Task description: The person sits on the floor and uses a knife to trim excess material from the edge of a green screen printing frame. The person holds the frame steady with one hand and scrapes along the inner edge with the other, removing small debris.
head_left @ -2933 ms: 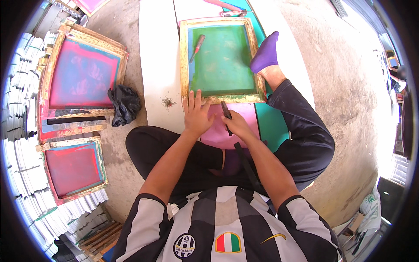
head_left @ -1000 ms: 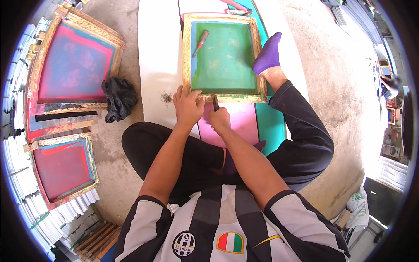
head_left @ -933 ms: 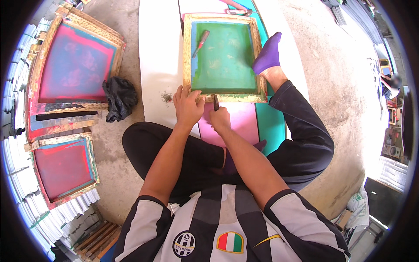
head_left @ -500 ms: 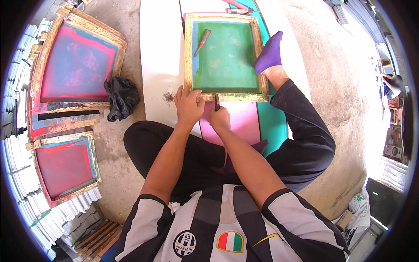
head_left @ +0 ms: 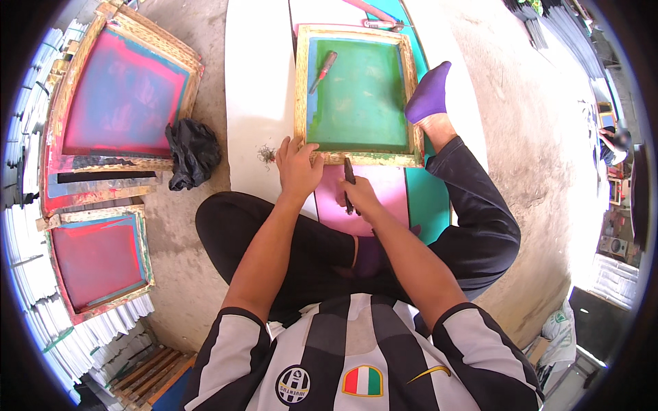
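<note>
A wooden screen-printing frame with green mesh lies flat before me. My left hand grips its near left corner, fingers over the wood. My right hand is closed around dark pliers, whose jaws point away from me at the frame's near bar. Whether the jaws touch the wood I cannot tell. On the mesh lies a screwdriver-like tool with a dark and red handle. My purple-socked foot rests against the frame's right bar.
White, pink and teal boards lie under the frame. A small tangle of dark bits sits beside my left hand. Leftward are a black plastic bag and two pink-stained screen frames. A box cutter lies beyond the frame.
My right hand and the pliers have drawn slightly back toward me and to the right, showing more of the tool. My left hand keeps its place on the frame's corner.
</note>
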Action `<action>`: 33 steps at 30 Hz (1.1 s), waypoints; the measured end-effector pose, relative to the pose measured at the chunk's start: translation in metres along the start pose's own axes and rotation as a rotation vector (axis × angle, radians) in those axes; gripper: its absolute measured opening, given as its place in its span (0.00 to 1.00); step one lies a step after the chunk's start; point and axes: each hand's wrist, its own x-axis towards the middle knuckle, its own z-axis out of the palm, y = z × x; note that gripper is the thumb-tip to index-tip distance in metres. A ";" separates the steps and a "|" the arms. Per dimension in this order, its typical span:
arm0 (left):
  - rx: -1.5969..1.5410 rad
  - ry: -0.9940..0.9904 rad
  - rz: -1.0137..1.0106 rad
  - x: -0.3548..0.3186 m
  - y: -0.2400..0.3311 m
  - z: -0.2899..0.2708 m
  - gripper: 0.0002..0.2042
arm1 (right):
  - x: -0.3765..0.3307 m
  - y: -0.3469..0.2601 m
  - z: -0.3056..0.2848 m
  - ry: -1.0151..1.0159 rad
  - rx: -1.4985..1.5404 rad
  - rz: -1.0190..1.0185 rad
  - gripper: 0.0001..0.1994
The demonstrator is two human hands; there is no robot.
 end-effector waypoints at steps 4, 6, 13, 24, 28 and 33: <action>-0.020 0.004 -0.003 0.001 0.002 -0.004 0.14 | -0.012 -0.030 -0.029 -0.079 -0.104 0.140 0.18; -0.022 0.002 -0.002 0.002 0.003 -0.005 0.14 | -0.008 -0.044 -0.039 -0.104 -0.216 0.165 0.19; -0.038 0.011 -0.025 0.004 0.007 -0.008 0.13 | -0.003 -0.069 -0.041 -0.107 -0.378 0.183 0.19; -0.042 0.029 -0.002 0.007 0.008 -0.008 0.14 | 0.006 -0.087 -0.037 -0.118 -0.471 0.265 0.18; -0.063 0.022 0.001 0.009 0.010 -0.006 0.13 | 0.004 -0.070 -0.023 0.027 -0.644 0.153 0.25; -0.092 0.010 0.001 0.008 0.013 -0.010 0.13 | -0.014 -0.079 0.000 0.157 -0.674 0.203 0.37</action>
